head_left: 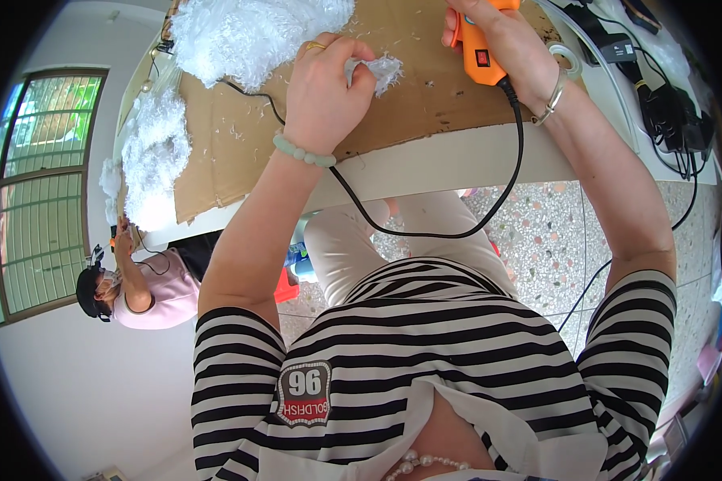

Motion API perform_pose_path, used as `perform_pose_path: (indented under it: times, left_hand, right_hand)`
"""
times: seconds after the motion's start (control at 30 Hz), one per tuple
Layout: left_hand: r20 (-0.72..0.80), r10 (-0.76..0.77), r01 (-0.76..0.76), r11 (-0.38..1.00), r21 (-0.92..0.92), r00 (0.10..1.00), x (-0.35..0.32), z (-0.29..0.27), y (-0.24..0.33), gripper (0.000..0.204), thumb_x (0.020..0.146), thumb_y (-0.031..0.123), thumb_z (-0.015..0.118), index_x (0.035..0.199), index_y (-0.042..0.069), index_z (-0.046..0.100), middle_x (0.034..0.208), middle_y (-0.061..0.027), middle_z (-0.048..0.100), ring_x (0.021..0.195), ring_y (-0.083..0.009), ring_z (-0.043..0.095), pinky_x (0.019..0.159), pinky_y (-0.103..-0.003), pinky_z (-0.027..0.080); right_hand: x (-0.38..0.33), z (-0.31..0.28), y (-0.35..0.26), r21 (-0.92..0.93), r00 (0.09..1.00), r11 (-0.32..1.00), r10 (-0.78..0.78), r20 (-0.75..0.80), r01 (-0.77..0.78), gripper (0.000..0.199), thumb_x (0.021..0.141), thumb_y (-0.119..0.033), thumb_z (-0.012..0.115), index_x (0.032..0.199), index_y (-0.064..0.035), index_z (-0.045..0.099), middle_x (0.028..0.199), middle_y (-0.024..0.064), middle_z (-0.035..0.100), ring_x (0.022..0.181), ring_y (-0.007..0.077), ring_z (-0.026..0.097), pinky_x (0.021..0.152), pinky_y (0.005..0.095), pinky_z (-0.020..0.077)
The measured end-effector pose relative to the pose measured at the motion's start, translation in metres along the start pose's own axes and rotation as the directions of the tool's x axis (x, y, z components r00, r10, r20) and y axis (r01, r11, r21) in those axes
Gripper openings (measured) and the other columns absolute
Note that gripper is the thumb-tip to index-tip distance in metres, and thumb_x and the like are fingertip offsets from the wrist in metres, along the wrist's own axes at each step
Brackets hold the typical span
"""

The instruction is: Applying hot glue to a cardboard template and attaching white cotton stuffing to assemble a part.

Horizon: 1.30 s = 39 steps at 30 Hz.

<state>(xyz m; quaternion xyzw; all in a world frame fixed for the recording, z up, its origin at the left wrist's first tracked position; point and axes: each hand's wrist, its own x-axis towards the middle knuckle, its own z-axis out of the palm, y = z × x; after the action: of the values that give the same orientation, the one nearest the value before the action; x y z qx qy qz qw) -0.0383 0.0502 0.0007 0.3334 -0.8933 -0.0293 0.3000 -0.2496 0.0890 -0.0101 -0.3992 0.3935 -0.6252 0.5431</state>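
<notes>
My right hand (509, 44) is wrapped round an orange glue gun (481, 64) at the upper edge; its nozzle is out of the picture. A red switch shows on the handle, and a black cord (521, 152) loops down from its end, passing under my left wrist. My left hand (325, 88) is closed, thumb and fingers pinched at a small tuft of white, translucent shreds (387, 74). Beyond the left hand lies a big fluffy heap of the same white shreds (249, 36). Brown cardboard (425, 120) covers the tabletop beneath both hands.
Another white heap (156, 156) lies along the table's left side, where a person in pink (156, 293) works. A roll of clear tape (565, 60) sits to the right, near black adapters and tangled cables (670, 112). The table's white front edge (449, 166) is close to my lap.
</notes>
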Motion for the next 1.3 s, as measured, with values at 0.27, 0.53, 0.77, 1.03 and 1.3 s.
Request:
perform_pose_path:
  times: [0.27, 0.53, 0.77, 1.03, 1.3]
  left_hand:
    - [-0.041, 0.205, -0.193, 0.962, 0.193, 0.978, 0.007, 0.021, 0.006, 0.009, 0.067, 0.011, 0.069, 0.068, 0.006, 0.061, 0.073, -0.0077, 0.059, 0.077, -0.0277, 0.056, 0.074, -0.037, 0.045]
    - [0.012, 0.012, -0.013, 0.998, 0.059, 1.0, 0.0, 0.02, -0.008, 0.011, 0.069, 0.01, 0.069, 0.063, 0.005, 0.06, 0.076, -0.0093, 0.061, 0.073, -0.0268, 0.056, 0.075, -0.037, 0.046]
    - [0.011, -0.232, 0.231, 0.959, -0.165, 0.973, -0.006, 0.022, -0.019, 0.018, 0.069, 0.009, 0.068, 0.085, 0.006, 0.06, 0.079, -0.0103, 0.062, 0.071, -0.0252, 0.058, 0.07, -0.036, 0.048]
    - [0.099, -0.188, 0.202, 0.965, -0.17, 0.977, -0.007, 0.017, -0.02, 0.018, 0.071, 0.006, 0.067, 0.088, 0.01, 0.064, 0.083, -0.0089, 0.061, 0.073, -0.0231, 0.059, 0.066, -0.035, 0.048]
    - [0.078, -0.05, 0.06, 0.988, -0.139, 0.996, -0.007, 0.008, -0.02, 0.004, 0.071, 0.005, 0.069, 0.075, 0.006, 0.067, 0.084, -0.0083, 0.061, 0.074, -0.0264, 0.059, 0.066, -0.035, 0.048]
  right_hand:
    - [0.0, 0.0, -0.002, 0.017, 1.0, 1.0, -0.018, -0.025, 0.019, 0.023, 0.095, -0.021, 0.049, 0.105, -0.0037, 0.059, 0.074, 0.0019, 0.057, 0.064, 0.0125, 0.056, 0.059, 0.023, 0.0438]
    - [0.0, 0.002, -0.006, 0.001, 0.999, 0.999, 0.045, -0.017, -0.045, 0.019, 0.094, -0.023, 0.051, 0.096, -0.0053, 0.059, 0.073, 0.0012, 0.055, 0.063, 0.012, 0.055, 0.058, 0.0229, 0.0434]
    - [-0.001, 0.002, -0.006, 0.0, 1.0, 1.0, 0.03, 0.004, -0.03, 0.019, 0.095, -0.022, 0.05, 0.098, -0.005, 0.058, 0.073, 0.001, 0.054, 0.064, 0.0123, 0.055, 0.059, 0.0239, 0.044]
    - [0.001, -0.001, -0.001, 0.009, 1.0, 1.0, 0.01, -0.017, -0.01, 0.023, 0.095, -0.022, 0.049, 0.106, -0.004, 0.059, 0.073, 0.0016, 0.056, 0.065, 0.0127, 0.056, 0.06, 0.0233, 0.0438]
    - [-0.001, 0.0, -0.01, 0.046, 0.995, 0.999, -0.015, -0.095, 0.02, 0.019, 0.094, -0.023, 0.052, 0.097, -0.0062, 0.059, 0.073, 0.0018, 0.057, 0.064, 0.0127, 0.056, 0.06, 0.0234, 0.0441]
